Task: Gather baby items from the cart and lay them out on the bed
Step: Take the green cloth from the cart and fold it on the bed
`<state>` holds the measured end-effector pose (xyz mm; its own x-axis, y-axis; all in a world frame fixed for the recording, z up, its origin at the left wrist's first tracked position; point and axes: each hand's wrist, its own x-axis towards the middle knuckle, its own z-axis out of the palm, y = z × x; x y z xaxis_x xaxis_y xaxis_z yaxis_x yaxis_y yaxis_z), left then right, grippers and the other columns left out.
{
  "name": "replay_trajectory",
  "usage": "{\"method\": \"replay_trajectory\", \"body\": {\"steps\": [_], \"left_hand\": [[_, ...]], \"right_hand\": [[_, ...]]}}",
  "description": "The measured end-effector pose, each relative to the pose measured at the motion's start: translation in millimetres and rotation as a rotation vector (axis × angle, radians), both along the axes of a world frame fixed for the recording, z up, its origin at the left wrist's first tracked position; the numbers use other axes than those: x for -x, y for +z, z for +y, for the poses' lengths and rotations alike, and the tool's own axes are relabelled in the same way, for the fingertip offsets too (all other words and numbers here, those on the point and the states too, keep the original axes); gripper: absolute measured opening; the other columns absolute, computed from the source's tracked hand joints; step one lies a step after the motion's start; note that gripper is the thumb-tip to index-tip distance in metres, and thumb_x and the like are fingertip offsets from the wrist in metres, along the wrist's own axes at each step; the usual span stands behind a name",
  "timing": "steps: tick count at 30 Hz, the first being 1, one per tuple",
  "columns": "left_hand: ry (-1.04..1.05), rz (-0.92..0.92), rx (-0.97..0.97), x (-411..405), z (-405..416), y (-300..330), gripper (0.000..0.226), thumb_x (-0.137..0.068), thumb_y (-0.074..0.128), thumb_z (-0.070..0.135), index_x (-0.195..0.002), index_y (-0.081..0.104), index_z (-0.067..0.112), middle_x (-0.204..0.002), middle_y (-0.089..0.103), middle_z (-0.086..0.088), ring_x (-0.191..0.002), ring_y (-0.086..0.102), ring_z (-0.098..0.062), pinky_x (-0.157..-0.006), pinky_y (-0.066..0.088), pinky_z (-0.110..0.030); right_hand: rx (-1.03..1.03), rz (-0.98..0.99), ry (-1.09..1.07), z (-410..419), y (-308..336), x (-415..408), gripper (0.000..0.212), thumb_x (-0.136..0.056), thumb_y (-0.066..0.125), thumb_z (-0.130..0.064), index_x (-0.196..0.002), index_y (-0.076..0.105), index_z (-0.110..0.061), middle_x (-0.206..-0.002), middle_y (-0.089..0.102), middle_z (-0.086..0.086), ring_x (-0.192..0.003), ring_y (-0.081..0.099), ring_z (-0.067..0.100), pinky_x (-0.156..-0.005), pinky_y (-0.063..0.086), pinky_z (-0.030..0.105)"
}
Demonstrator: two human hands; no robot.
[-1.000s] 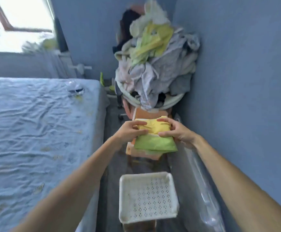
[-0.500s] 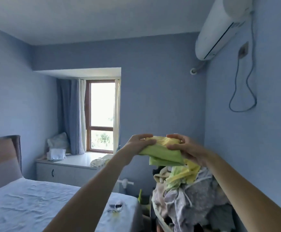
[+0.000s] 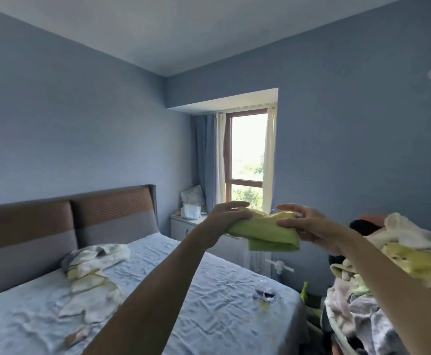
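A folded stack of green and yellow baby cloths [image 3: 268,230] is held up in the air between both hands, in front of the window. My left hand [image 3: 226,217] grips its left end, thumb under and fingers over. My right hand [image 3: 304,225] holds the right end, thumb below, fingers spread above the yellow layer. The bed [image 3: 209,303] with a pale blue sheet lies below and to the left. The cart is out of view.
Crumpled pale cloths [image 3: 94,272] lie near the brown headboard [image 3: 65,226]. A small dark-and-clear item [image 3: 265,294] sits near the bed's foot corner. A heap of laundry [image 3: 378,290] fills the right. A white cabinet [image 3: 186,226] stands under the window [image 3: 247,162].
The stack was lifted from the low cart up to chest height. My view swung up and then left toward the bed, and both hands moved left with the cloths.
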<state>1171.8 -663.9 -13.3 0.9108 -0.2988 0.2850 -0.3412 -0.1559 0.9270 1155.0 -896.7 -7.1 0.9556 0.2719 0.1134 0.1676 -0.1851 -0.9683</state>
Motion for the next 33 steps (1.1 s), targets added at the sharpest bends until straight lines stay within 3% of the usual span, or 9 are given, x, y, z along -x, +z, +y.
{"method": "replay_trajectory", "body": {"steps": [4,7,9,12,18,21,24,28,33], "left_hand": [[0.178,0.037,0.026,25,104,-9,0.026,-0.083,0.07,0.023,-0.109,0.067,0.025,-0.117,0.058,-0.01,-0.101,0.058,-0.024,-0.075,0.052,-0.023],[0.291,0.047,0.145,60,191,-12,0.027,-0.083,0.068,0.009,-0.109,0.066,0.019,-0.098,0.066,-0.008,-0.074,0.062,-0.01,-0.057,0.05,-0.014],[0.394,0.048,0.208,97,249,-11,0.033,-0.084,0.066,0.003,-0.116,0.062,0.011,-0.092,0.07,-0.005,-0.065,0.064,-0.006,-0.052,0.05,-0.014],[0.559,0.032,0.23,170,333,-6,0.038,-0.083,0.066,0.0,-0.12,0.06,0.008,-0.099,0.068,-0.009,-0.069,0.066,-0.007,-0.055,0.052,-0.015],[0.836,-0.014,0.219,344,476,6,0.039,-0.085,0.064,0.0,-0.123,0.057,0.007,-0.091,0.066,-0.003,-0.073,0.062,-0.01,-0.066,0.052,-0.017],[0.964,-0.019,0.193,424,534,11,0.041,-0.085,0.063,0.0,-0.125,0.056,0.005,-0.095,0.063,-0.005,-0.075,0.059,-0.013,-0.065,0.051,-0.018],[1.057,0.019,0.156,492,584,14,0.039,-0.086,0.064,0.004,-0.124,0.057,0.007,-0.094,0.064,-0.002,-0.075,0.059,-0.011,-0.058,0.052,-0.015],[1.181,0.076,0.086,554,637,9,0.031,-0.087,0.066,0.015,-0.117,0.062,0.017,-0.089,0.061,0.003,-0.07,0.054,-0.008,-0.051,0.044,-0.013],[1.212,0.074,0.111,602,683,-2,0.034,-0.087,0.064,0.007,-0.121,0.06,0.009,-0.087,0.063,-0.001,-0.057,0.063,-0.002,-0.047,0.046,-0.012]], "right_hand": [[-0.042,0.003,0.201,103,-4,-16,0.059,-0.069,0.074,-0.02,-0.125,0.055,-0.017,-0.115,0.059,0.016,-0.087,0.061,0.024,-0.062,0.058,0.024],[-0.131,0.009,0.387,194,-5,-13,0.052,-0.081,0.066,-0.009,-0.131,0.051,-0.012,-0.123,0.056,0.018,-0.098,0.062,0.027,-0.079,0.059,0.029],[-0.143,0.0,0.499,261,-4,1,0.05,-0.085,0.064,-0.006,-0.132,0.05,-0.012,-0.124,0.055,0.018,-0.1,0.063,0.026,-0.079,0.059,0.029],[-0.129,-0.013,0.657,361,-2,40,0.05,-0.086,0.062,-0.004,-0.134,0.047,-0.012,-0.121,0.056,0.015,-0.102,0.062,0.026,-0.081,0.058,0.03],[-0.128,-0.04,0.948,549,4,155,0.052,-0.081,0.065,-0.003,-0.13,0.051,-0.014,-0.113,0.06,0.015,-0.095,0.063,0.022,-0.075,0.059,0.026],[-0.127,-0.061,1.057,629,3,217,0.046,-0.085,0.062,0.0,-0.126,0.052,-0.017,-0.11,0.062,0.013,-0.092,0.064,0.019,-0.073,0.059,0.026],[-0.07,-0.114,1.144,699,0,266,0.054,-0.083,0.066,-0.001,-0.132,0.048,-0.016,-0.113,0.059,0.015,-0.097,0.059,0.023,-0.084,0.05,0.037],[-0.016,-0.166,1.206,770,0,308,0.056,-0.078,0.072,-0.005,-0.126,0.051,-0.025,-0.103,0.064,0.005,-0.088,0.062,0.015,-0.073,0.05,0.028],[0.087,-0.206,1.265,832,1,341,0.052,-0.077,0.075,-0.014,-0.125,0.057,-0.025,-0.082,0.07,-0.012,-0.08,0.061,0.007,-0.07,0.048,0.023]]}}
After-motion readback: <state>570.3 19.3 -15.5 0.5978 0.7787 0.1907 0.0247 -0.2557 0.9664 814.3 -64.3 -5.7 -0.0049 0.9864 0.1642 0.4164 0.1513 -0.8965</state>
